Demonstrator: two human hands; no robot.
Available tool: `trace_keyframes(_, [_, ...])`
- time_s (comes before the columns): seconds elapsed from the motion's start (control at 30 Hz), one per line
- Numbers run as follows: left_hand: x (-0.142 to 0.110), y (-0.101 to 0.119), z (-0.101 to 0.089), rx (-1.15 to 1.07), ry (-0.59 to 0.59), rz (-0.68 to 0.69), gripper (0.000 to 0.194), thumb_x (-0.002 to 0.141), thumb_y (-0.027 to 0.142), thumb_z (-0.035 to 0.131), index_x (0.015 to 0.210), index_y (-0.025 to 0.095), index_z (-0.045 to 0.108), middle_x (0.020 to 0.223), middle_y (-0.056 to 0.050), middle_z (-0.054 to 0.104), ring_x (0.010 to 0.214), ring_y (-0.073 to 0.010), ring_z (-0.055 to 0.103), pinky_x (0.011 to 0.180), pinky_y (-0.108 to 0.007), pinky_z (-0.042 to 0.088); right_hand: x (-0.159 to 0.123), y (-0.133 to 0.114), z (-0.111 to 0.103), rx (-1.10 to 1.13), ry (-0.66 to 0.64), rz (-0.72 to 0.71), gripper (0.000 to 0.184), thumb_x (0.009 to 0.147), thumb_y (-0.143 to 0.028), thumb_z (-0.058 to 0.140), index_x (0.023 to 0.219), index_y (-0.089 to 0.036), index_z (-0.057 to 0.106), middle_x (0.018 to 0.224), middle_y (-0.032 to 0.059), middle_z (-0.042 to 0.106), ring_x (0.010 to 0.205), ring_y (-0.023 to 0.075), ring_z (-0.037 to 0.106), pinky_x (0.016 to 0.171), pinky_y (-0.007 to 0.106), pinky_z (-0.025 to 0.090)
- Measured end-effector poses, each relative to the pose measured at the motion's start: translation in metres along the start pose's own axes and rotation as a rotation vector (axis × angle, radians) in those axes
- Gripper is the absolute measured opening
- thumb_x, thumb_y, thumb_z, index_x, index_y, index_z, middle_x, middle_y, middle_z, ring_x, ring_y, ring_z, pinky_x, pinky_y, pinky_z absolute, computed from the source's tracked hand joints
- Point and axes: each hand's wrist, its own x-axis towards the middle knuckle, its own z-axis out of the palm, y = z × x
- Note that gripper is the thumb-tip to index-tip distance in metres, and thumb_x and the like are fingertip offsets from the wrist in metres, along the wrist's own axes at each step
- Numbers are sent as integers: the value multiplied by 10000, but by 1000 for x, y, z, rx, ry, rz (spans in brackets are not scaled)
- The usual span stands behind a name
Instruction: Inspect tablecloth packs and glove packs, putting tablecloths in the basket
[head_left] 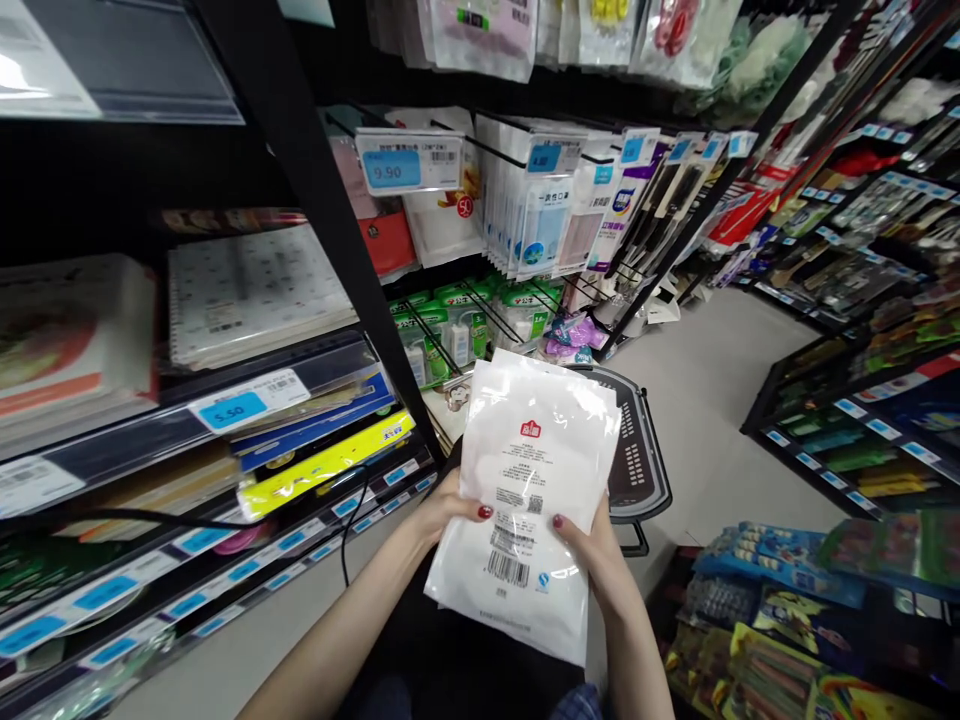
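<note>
A white plastic packet (517,470) with a red logo, small print and a barcode faces me, held in both hands in front of my lap. My left hand (450,510) grips its left edge, thumb lying on the front. On the opposite edge my right hand (592,540) does the same, with its thumb near the print. The fingers of both hands are hidden behind the packet. What is inside the packet does not show. Just behind it, partly covered, is a black and grey shopping basket (637,440).
On the left a shelf holds notebooks (255,290) above price tags. Ahead hang packs of masks (544,225) and green-and-white packages (465,320) on hooks. Bagged snacks (780,640) lie at the lower right. Grey floor (712,370) runs between the racks.
</note>
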Motion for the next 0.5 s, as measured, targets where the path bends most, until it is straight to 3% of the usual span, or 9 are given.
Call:
trace_keyframes(0.1, [18,-17,-8,-43,-39,-83,595,475,68,724,1050,96,570,963,-153,659,925,-350,581,827,-475,421,5,10,-14,-43,66,24,796,570,-327,719,1249,-203,325,1190,122,534,1046,282,530,842,414,447])
trace_keyframes(0.27, [32,-36,-18,59,58,-261,573,451,36,723,1004,95,589,933,-155,668,895,-344,595,799,-464,435,13,43,-24,154,60,234,772,569,-369,714,1224,-129,383,1094,152,601,955,308,587,806,436,463])
trace_keyframes(0.37, [32,-37,-7,63,83,-229,617,442,37,734,1034,114,580,958,-146,664,920,-337,588,805,-447,438,13,46,-22,299,90,264,822,582,-353,711,1280,-167,319,1118,132,593,929,303,603,792,435,473])
trace_keyframes(0.5, [41,-21,15,49,23,-170,618,446,58,748,1038,106,578,969,-152,660,917,-332,588,813,-449,435,25,28,-18,313,162,256,885,538,-285,748,1299,-193,306,1076,104,623,932,301,601,808,424,471])
